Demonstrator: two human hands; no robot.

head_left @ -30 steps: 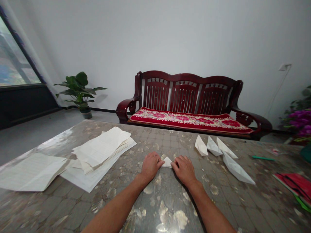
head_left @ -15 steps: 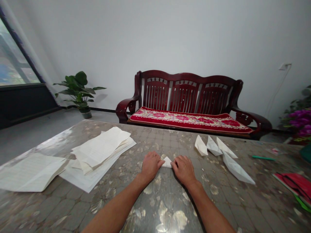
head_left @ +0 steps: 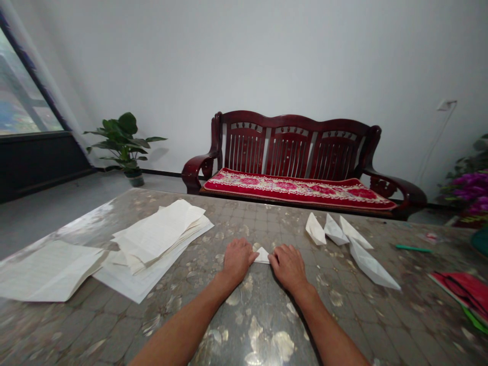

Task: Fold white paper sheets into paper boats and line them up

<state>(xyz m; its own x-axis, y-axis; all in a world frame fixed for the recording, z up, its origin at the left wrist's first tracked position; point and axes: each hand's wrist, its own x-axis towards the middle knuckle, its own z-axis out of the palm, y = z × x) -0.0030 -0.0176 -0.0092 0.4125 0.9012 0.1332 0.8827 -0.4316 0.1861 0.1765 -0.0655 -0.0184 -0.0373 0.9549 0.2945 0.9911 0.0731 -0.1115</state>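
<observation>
Between my hands a small white folded paper [head_left: 262,255] lies on the patterned table [head_left: 244,315], its visible part a triangle with the point away from me. My left hand [head_left: 239,259] has curled fingers and grips the paper's left corner, thumb inward. On the other side my right hand [head_left: 287,264] is closed at the right corner in the same way. Both corners are hidden under the fingers. Several folded paper boats stand to the right, among them a larger boat [head_left: 373,265] and a smaller boat [head_left: 315,229].
Loose paper sheets [head_left: 160,231] are piled at the left, with another stack [head_left: 49,272] beside them. At the right lie a green pen [head_left: 414,248] and a red booklet [head_left: 463,290] with dark glasses on it. A wooden bench [head_left: 287,152] stands behind the table.
</observation>
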